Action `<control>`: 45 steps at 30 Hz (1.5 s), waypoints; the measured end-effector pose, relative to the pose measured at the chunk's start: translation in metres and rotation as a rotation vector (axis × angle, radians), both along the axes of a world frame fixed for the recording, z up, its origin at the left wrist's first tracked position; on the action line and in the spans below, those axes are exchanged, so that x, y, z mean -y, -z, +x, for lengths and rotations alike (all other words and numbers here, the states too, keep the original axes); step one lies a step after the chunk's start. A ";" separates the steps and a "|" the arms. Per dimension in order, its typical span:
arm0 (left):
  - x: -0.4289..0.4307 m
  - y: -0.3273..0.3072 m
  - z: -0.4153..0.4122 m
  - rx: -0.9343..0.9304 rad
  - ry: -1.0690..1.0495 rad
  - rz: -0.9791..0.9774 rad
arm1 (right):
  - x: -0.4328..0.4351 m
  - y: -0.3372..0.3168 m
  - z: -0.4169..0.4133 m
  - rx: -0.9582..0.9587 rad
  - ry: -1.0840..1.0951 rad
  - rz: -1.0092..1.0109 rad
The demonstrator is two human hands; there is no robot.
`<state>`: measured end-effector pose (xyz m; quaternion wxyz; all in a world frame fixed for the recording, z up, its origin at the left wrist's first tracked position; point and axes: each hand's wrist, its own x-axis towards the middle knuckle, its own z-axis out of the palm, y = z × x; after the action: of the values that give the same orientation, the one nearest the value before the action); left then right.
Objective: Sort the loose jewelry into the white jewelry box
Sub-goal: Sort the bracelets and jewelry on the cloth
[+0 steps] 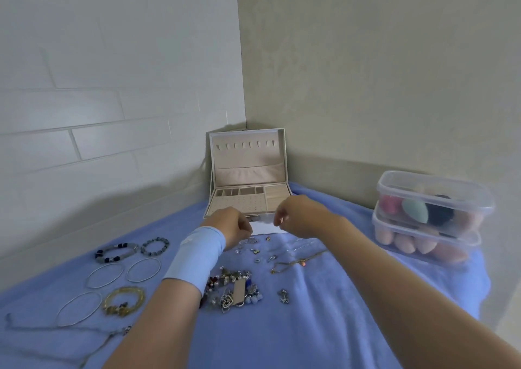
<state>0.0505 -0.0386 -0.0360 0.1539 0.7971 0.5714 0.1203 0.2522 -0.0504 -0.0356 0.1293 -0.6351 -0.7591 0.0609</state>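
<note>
While both hands work at the front edge of the open white jewelry box [245, 157], most of the loose jewelry lies spread on the blue cloth [324, 326] below it.

At lower left lie thin wire bangles [105, 275], stiff and probably springy, best lifted by the rim. Above them are two beaded bracelets [117, 253], likely stretchy and easy to pinch anywhere. The tangled pile of small pieces [234, 289] at lower centre looks light and snag-prone, so each piece should be picked out singly. The left hand [235, 227], with a pale blue wristband, and the right hand [298, 216] both have their fingers curled. I cannot tell whether either pinches something. Right of centre, a fine gold chain [298, 261] would knot easily and is best lifted near its pendant. Clear plastic tubs [431, 199] stand at far right.
</note>
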 end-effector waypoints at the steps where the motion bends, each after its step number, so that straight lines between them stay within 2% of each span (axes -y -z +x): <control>1: -0.003 0.004 -0.005 0.008 -0.003 0.016 | -0.004 0.004 -0.010 -0.003 -0.012 0.003; 10: -0.024 0.036 -0.032 -0.014 0.035 -0.005 | -0.028 0.031 -0.056 0.114 -0.033 -0.003; 17: -0.033 0.039 -0.033 -0.016 0.042 0.008 | -0.027 0.038 -0.060 0.159 0.051 0.056; 19: -0.032 0.040 -0.031 0.054 0.039 0.035 | -0.025 0.040 -0.058 0.049 0.037 0.076; 23: -0.029 0.036 -0.025 0.357 0.070 0.026 | -0.023 0.042 -0.060 -0.413 0.050 0.092; 27: -0.022 0.022 -0.026 0.658 0.061 -0.116 | -0.019 0.035 -0.065 -0.799 -0.007 0.079; 29: -0.018 0.015 -0.030 0.703 0.073 -0.190 | -0.014 0.027 -0.067 -0.930 -0.051 0.045; 32: -0.013 0.006 -0.036 0.720 0.130 -0.277 | -0.006 0.018 -0.070 -0.996 -0.105 0.015; 35: -0.010 -0.001 -0.039 0.748 0.135 -0.248 | 0.000 0.011 -0.071 -1.021 -0.122 0.045; 39: -0.006 -0.009 -0.040 0.815 0.205 -0.335 | 0.003 0.003 -0.071 -1.209 -0.122 0.071; 42: -0.004 -0.014 -0.040 0.782 0.225 -0.290 | 0.003 0.001 -0.070 -1.322 -0.145 0.060; 45: -0.001 -0.022 -0.042 0.851 0.186 -0.216 | 0.000 0.005 -0.066 -1.396 -0.200 0.017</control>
<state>0.0087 -0.0375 -0.0141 0.4678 0.7039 0.3925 0.3627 0.1858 -0.0501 -0.0408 0.5847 -0.3739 -0.5539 0.4599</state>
